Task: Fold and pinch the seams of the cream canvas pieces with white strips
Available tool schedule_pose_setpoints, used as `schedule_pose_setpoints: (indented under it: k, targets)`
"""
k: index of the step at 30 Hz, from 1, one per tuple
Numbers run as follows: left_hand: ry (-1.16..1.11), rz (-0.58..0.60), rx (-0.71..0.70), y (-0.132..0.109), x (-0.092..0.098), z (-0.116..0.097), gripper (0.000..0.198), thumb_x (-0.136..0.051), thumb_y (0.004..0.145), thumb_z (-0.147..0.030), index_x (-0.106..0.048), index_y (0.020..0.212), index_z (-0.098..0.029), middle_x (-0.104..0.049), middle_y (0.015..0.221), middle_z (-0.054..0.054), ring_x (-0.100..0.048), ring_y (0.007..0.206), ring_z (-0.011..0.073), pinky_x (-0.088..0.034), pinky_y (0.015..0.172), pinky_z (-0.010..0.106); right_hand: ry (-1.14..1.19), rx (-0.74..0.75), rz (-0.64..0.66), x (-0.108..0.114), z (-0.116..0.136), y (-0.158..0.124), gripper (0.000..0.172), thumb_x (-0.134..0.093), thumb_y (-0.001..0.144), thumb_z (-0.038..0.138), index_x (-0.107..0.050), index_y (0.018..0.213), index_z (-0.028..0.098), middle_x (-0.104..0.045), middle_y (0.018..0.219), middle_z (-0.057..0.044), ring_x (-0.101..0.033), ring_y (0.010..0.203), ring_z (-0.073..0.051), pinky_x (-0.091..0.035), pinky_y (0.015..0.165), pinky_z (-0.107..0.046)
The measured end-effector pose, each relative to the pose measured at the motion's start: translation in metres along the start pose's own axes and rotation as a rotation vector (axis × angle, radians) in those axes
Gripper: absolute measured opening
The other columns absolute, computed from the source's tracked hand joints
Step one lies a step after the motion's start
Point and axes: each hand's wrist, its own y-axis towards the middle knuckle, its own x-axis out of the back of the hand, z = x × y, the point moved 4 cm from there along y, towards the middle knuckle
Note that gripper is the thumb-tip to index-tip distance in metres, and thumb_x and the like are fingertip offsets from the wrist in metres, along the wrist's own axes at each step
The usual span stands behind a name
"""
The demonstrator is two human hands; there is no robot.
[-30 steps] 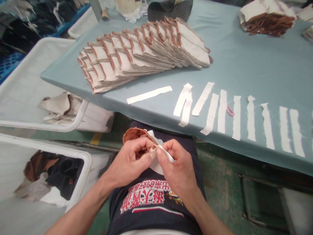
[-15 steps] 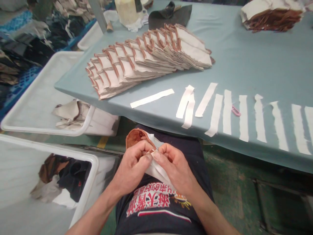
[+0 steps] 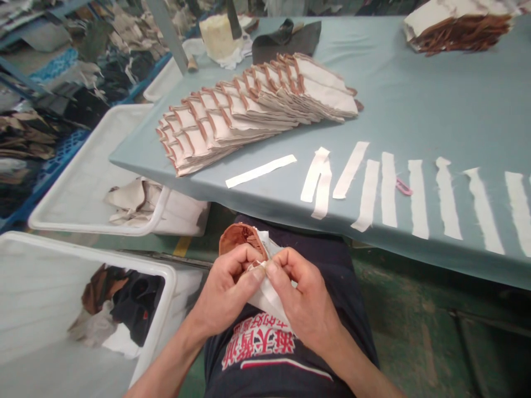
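Observation:
Over my lap, my left hand (image 3: 226, 287) and my right hand (image 3: 302, 296) are both closed on one small piece (image 3: 244, 237) of brown leather with white cloth lining. Thumbs and forefingers meet at its edge, pinching a white strip (image 3: 265, 296) against it. The brown end sticks out above my left knuckles. On the blue-grey table (image 3: 435, 105) ahead lies a fanned stack of finished pieces (image 3: 253, 108) in cream and brown. A row of several white strips (image 3: 385, 188) lies along the table's near edge, with one single strip (image 3: 261, 170) left of them.
Two white plastic bins stand at my left: a near one (image 3: 157, 271) holding dark and brown scraps, and a farther one (image 3: 83, 182) with cream cloth. Another bundle of pieces (image 3: 456, 25) sits at the table's far right. A pale container (image 3: 218, 36) and dark cloth (image 3: 286, 36) lie at the back.
The camera has tilted and shifted a little, so the table sits lower in view. My hands have stayed together on the piece, the fingers working the white strip slightly along its edge.

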Motion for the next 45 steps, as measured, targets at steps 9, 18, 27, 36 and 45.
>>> schedule_pose_setpoints:
  k: [9,18,27,36,45]
  targets:
    - [0.275,-0.014,-0.071,-0.011,0.009,-0.021,0.027,-0.062,0.095,-0.030,-0.062,0.072,-0.016,-0.057,0.066,-0.002,-0.048,0.062,0.0122,-0.038,0.060,0.023,-0.066,0.273,-0.074,0.001,0.003,-0.015,0.021,-0.061,0.096,0.031,-0.059,0.078,0.021,-0.057,0.057,0.006,-0.051,0.046,-0.009,-0.039,0.046,-0.021]
    - [0.082,-0.019,-0.132,-0.035,0.032,-0.014,0.034,-0.067,0.097,-0.046,-0.063,0.079,-0.018,-0.057,0.073,0.001,-0.048,0.065,0.0137,-0.040,0.061,0.025,-0.047,0.536,0.091,0.002,0.017,0.008,0.008,-0.062,0.094,0.016,-0.068,0.097,0.020,-0.078,0.095,-0.005,-0.071,0.078,-0.014,-0.054,0.063,-0.022]
    - [-0.131,-0.016,-0.166,-0.031,0.040,-0.004,0.037,-0.072,0.093,-0.049,-0.063,0.076,-0.017,-0.053,0.069,-0.001,-0.042,0.059,0.0111,-0.035,0.055,0.023,-0.229,0.784,0.415,-0.006,0.048,0.032,0.017,-0.060,0.095,0.014,-0.069,0.108,0.020,-0.082,0.100,-0.003,-0.076,0.085,-0.013,-0.058,0.077,-0.022]
    - [-0.173,0.065,-0.138,-0.029,0.040,0.001,0.043,-0.074,0.089,-0.053,-0.061,0.072,-0.016,-0.049,0.066,0.000,-0.043,0.062,0.0132,-0.038,0.060,0.026,-0.473,0.929,0.394,0.001,0.061,0.017,0.027,-0.053,0.104,0.019,-0.077,0.091,0.024,-0.083,0.093,-0.002,-0.078,0.083,-0.016,-0.058,0.075,-0.025]
    - [0.077,0.171,-0.342,-0.030,0.039,-0.021,0.028,-0.065,0.100,-0.037,-0.065,0.081,-0.016,-0.055,0.071,0.000,-0.049,0.065,0.0123,-0.038,0.063,0.025,-0.604,1.064,0.391,0.008,0.069,0.002,0.025,-0.052,0.105,0.012,-0.071,0.090,0.016,-0.073,0.078,-0.001,-0.066,0.067,-0.015,-0.043,0.059,-0.029]
